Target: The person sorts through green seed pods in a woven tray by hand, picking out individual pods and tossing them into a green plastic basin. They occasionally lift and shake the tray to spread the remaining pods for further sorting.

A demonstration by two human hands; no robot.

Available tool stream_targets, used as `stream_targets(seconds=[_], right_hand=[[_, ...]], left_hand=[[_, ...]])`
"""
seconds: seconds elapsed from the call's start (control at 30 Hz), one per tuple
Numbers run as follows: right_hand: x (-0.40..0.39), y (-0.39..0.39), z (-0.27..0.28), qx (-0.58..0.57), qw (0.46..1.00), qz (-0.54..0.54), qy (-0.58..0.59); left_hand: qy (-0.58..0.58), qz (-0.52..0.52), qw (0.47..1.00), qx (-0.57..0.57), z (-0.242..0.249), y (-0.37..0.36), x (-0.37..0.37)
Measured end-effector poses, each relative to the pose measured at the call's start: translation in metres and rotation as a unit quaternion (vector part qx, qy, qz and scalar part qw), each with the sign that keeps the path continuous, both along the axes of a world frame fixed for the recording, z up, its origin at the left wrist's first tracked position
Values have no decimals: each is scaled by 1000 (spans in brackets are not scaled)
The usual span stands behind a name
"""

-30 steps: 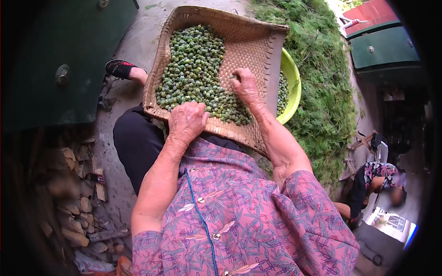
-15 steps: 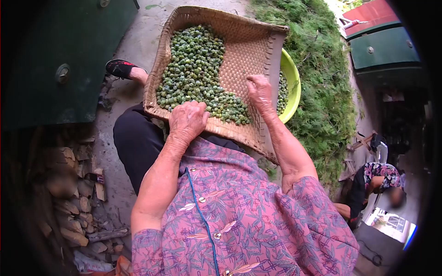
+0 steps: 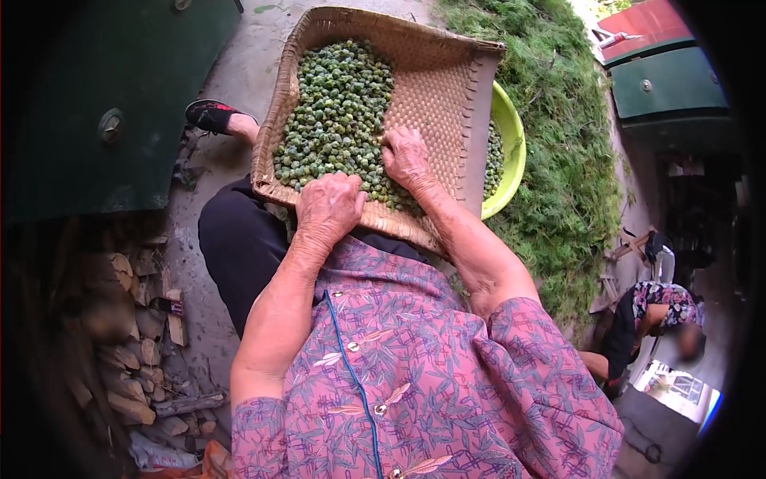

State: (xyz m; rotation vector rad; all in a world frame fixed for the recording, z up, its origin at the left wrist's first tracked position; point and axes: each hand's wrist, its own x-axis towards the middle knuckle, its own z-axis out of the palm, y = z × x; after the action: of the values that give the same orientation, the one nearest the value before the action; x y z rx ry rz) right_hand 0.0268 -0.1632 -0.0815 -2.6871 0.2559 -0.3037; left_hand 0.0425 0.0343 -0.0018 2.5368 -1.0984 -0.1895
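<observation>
A woven winnowing basket (image 3: 431, 100) rests across my lap, its left part heaped with small round green fruits (image 3: 339, 112). My left hand (image 3: 329, 206) is closed over the basket's near rim, with its fingertips against the fruits. My right hand (image 3: 407, 156) is inside the basket at the right border of the heap. Its fingers are curled together and touch the fruits; whatever they hold is hidden. Under the basket's right edge stands a yellow-green basin (image 3: 515, 160) with more of the fruits in it.
Cut green foliage (image 3: 550, 160) covers the ground on the right. Split firewood (image 3: 132, 359) is stacked at the lower left, below a dark green panel (image 3: 72, 104). Another person (image 3: 650, 319) bends over at the far right, near a red and green cabinet (image 3: 670, 80).
My right hand has moved left, from over the bare weave to the edge of the heap. My left hand stays at the near rim.
</observation>
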Motion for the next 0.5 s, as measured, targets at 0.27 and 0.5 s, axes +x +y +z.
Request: stream_targets(seconds=[0.27,0.5], right_hand=[[-47,2,24,-39,997,70,0],[-75,-52,13,-27,998,55,-22]], left_hand=[[-3,5,1000,-4,-3,1,-1],[-13,-1,1000,1,-4,1,0]])
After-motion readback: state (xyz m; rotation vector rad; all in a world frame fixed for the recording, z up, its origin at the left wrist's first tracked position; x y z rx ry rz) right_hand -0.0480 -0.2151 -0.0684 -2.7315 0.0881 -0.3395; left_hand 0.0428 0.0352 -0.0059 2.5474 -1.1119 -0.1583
